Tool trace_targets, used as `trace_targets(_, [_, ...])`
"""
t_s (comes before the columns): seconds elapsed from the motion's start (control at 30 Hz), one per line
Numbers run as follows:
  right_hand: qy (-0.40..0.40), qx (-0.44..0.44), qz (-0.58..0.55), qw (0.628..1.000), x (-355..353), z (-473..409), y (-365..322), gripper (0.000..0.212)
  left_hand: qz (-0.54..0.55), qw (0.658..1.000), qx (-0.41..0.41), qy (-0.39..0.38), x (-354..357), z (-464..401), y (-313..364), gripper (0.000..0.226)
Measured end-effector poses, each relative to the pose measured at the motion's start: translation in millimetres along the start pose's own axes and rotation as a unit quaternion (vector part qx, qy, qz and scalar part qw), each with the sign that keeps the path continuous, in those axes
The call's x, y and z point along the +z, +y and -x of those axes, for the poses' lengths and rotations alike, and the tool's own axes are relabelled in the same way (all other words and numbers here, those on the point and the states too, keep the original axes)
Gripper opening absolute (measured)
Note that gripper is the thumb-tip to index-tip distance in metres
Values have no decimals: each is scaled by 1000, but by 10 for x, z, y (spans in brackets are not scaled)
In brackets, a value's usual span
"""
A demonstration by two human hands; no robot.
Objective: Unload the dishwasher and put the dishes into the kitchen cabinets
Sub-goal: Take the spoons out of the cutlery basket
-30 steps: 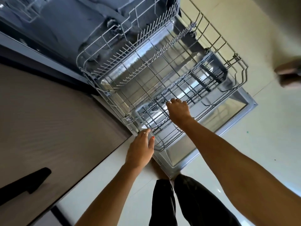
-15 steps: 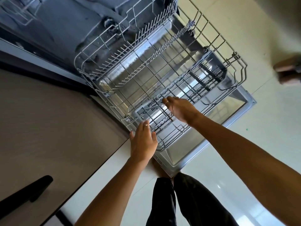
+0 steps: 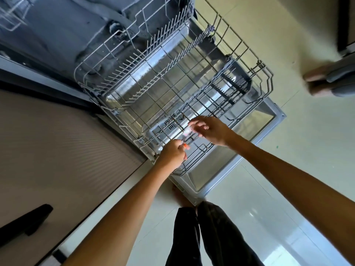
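The dishwasher's lower wire rack (image 3: 172,77) is pulled out over the open door (image 3: 226,169), and I see no dishes in it. My left hand (image 3: 172,153) hovers at the rack's front left corner, fingers curled around one end of a small clear object (image 3: 187,134) that is blurred and shows a bit of orange. My right hand (image 3: 210,129) is just right of it over the rack's front edge. Its fingers are spread and blurred, touching or almost touching the object.
A closed cabinet front with a black handle (image 3: 25,223) fills the left side. Part of the upper rack (image 3: 11,18) shows at top left. Another person's feet (image 3: 326,83) stand on the pale tiled floor at the right. My dark trouser legs (image 3: 203,237) are below the door.
My left hand moved from the rack's corner up toward the right hand and closed. My right hand lifted off the rack wires, and a small clear object now shows between the hands.
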State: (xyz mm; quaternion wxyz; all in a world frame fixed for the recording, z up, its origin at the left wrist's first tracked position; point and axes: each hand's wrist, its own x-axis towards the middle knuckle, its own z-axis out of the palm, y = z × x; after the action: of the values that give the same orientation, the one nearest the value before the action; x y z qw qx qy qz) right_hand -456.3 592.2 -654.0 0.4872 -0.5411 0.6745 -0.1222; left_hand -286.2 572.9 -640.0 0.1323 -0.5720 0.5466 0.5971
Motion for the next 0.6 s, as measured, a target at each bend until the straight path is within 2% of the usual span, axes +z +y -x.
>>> trace_targets(0.13, [66, 139, 48, 987, 67, -139, 307, 29, 11, 998, -33, 49, 3, 0, -164, 33])
trace_targets(0.27, [17, 121, 70, 990, 336, -214, 306, 36, 54, 995, -62, 61, 1, -12, -322, 39])
trace_targets(0.43, [73, 141, 129, 979, 502, -270, 235, 37, 55, 995, -65, 60, 8, -20, -438, 36])
trace_targets(0.6, [79, 128, 196, 969, 499, -286, 198, 34, 125, 988, -84, 39, 27, -1, -474, 29])
